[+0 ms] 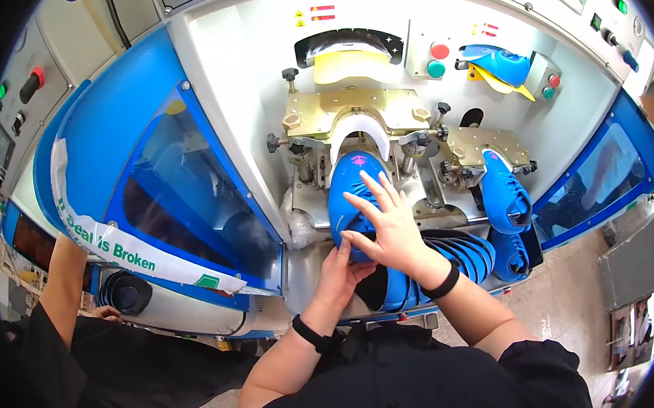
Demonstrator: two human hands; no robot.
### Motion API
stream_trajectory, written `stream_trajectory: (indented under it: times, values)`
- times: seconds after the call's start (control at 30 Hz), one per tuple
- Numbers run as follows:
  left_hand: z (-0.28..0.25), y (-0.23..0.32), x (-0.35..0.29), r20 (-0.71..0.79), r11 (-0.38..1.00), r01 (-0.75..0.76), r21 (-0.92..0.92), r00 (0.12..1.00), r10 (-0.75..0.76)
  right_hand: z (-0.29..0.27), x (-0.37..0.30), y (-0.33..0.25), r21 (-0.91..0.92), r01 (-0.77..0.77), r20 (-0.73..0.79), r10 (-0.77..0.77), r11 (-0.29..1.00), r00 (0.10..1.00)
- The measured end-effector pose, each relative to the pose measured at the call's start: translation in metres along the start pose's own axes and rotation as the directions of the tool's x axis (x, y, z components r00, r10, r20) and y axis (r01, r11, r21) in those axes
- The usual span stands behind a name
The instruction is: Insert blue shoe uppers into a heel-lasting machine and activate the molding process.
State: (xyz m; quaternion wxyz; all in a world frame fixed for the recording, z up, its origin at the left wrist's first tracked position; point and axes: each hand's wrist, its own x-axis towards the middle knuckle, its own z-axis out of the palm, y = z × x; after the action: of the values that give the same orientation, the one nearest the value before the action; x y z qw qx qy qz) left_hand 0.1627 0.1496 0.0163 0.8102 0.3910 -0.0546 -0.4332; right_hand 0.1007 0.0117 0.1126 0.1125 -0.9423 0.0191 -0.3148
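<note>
A bright blue shoe upper (pixel 350 183) sits on the middle mould of a shoe-forming machine, its heel end pushed up against a white curved pad (pixel 358 132). My right hand (pixel 386 222) lies flat over the upper with fingers spread. My left hand (pixel 341 270) grips the lower edge of the same upper from below, partly hidden under my right hand. Both wrists wear black bands.
A stack of blue uppers (pixel 463 253) lies by my right wrist. Another blue upper (pixel 505 195) sits on the right-hand mould, one more (pixel 501 63) up by the round buttons (pixel 438 58). A blue guard window (pixel 181 184) stands left. Another person's arm (pixel 63 279) reaches in at far left.
</note>
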Motion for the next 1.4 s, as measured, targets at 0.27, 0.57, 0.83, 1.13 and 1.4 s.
stream_trajectory:
  times: [0.27,0.57,0.83,1.13,1.4]
  values:
    - [-0.005,0.002,-0.003,-0.075,1.000,0.009,0.021,0.997,-0.008,0.031,0.000,0.013,0.143,-0.233,0.234,0.196,0.962,0.952]
    - [0.000,0.012,-0.004,-0.064,0.998,0.022,0.064,0.998,-0.018,0.027,0.003,0.012,0.122,-0.244,0.237,0.210,0.962,0.948]
    - [0.003,0.014,-0.002,-0.081,0.999,0.036,0.040,0.996,-0.033,0.026,0.008,0.013,0.137,-0.253,0.259,0.212,0.958,0.942]
    - [0.006,0.010,-0.003,-0.135,1.000,0.030,0.008,0.990,-0.028,0.025,0.010,0.015,0.123,-0.221,0.283,0.179,0.968,0.942]
    - [0.005,0.013,-0.002,-0.130,0.998,0.050,0.043,0.990,-0.044,0.021,0.015,0.013,0.128,-0.221,0.297,0.176,0.967,0.939]
